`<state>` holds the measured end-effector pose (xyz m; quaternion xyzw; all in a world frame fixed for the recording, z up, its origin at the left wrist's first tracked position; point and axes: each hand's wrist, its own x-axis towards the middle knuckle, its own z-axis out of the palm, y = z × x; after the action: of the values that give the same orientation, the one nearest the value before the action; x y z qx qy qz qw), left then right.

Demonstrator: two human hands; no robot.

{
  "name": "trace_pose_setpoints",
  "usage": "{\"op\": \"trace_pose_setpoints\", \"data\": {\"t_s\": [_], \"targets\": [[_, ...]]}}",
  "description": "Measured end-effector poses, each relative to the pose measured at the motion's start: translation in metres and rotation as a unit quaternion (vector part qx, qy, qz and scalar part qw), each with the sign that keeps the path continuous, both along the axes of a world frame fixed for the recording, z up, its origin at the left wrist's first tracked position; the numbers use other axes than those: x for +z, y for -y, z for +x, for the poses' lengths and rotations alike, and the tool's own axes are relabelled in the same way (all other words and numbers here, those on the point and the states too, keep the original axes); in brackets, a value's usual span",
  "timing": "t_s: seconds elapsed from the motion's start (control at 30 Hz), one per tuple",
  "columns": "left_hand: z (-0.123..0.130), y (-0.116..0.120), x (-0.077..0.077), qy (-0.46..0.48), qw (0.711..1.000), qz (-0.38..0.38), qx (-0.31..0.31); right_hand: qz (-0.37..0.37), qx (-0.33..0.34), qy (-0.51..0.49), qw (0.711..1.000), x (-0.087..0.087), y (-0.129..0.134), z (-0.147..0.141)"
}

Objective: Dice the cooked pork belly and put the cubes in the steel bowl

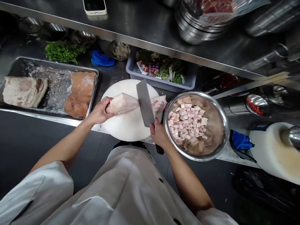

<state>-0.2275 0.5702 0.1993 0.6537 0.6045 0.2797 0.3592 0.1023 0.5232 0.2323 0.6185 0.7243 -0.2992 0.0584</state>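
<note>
We cannot tell whether the meat (124, 104) is joined behind the cleaver (144, 101), as the blade covers that stretch. The left hand (101, 111) hides the meat's left end, and the grip of the right hand (159, 132) hides part of the handle. The shelf (140, 25) overhangs some bowls (56, 29) whose contents we cannot make out. Print on the packets (152, 69) is too small for us to read. The upper edge cuts the phone (95, 13) and bag (217, 14); the left edge cuts the tray (56, 64). Metalware (274, 20) at upper right is blurred.
</note>
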Motion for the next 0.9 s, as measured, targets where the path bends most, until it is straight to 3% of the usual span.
{"op": "trace_pose_setpoints", "data": {"t_s": [0.07,0.17,0.23,0.37,0.47,0.53,0.63,0.73,0.9], "targets": [[-0.010,0.003,0.000,-0.090,0.988,0.099,-0.080,0.032,-0.010,-0.019,0.999,0.011,0.004,0.013],[-0.023,0.017,-0.016,-0.179,0.961,0.120,-0.172,0.056,-0.001,-0.023,0.998,0.011,0.023,0.026],[-0.024,0.020,-0.032,-0.211,0.962,0.092,-0.144,0.038,0.001,-0.002,0.999,-0.001,0.037,0.027],[0.002,-0.006,-0.050,-0.263,0.964,0.034,0.019,-0.032,0.014,-0.011,0.999,-0.030,0.061,0.021],[0.031,-0.026,-0.052,-0.315,0.949,-0.013,0.002,-0.064,0.020,-0.042,0.997,-0.038,0.079,0.020],[0.047,-0.023,-0.052,-0.335,0.942,-0.023,-0.001,-0.074,0.005,0.002,0.997,-0.034,0.089,0.018],[0.065,0.000,-0.053,-0.346,0.938,-0.023,0.015,-0.068,-0.007,0.072,0.995,-0.025,0.089,0.006],[0.076,0.020,-0.052,-0.362,0.932,-0.005,0.025,-0.058,-0.002,0.083,0.995,-0.018,0.072,-0.011],[0.089,0.028,-0.048,-0.372,0.928,0.022,0.030,-0.056,0.032,0.086,0.994,0.004,0.047,-0.027]]}}
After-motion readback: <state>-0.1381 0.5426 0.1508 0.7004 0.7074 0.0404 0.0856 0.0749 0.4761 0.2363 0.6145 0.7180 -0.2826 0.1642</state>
